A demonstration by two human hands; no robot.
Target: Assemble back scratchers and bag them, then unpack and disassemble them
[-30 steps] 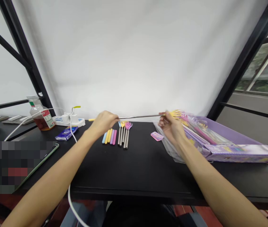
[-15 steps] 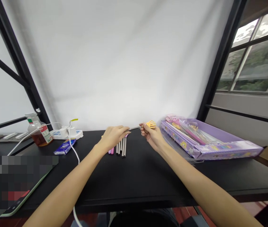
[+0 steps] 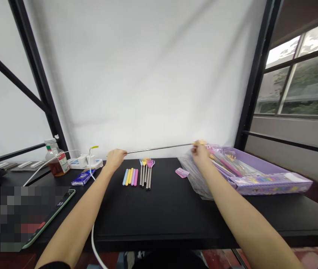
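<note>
A telescopic back scratcher (image 3: 159,148) is drawn out into a long thin metal rod above the table. My left hand (image 3: 115,158) is closed around its left end. At the other end my right hand (image 3: 202,153), slightly blurred, is closed near the yellow claw, most of which it hides. Below the rod lie several short metal rods with blue, yellow and pink claws (image 3: 145,175). Beside them is a row of blue, yellow, purple and pink handles (image 3: 131,176).
A purple box (image 3: 271,183) of bagged scratchers stands on the right. Clear plastic bags (image 3: 196,181) and a pink card (image 3: 182,172) lie left of it. To the left are a bottle (image 3: 57,158), a power strip (image 3: 76,163), a blue packet (image 3: 83,177), a phone (image 3: 49,220) and white cables.
My hands have moved apart, left hand leftward and right hand rightward, and the scratcher's rod has become much longer. The handles and claws on the table are now uncovered.
</note>
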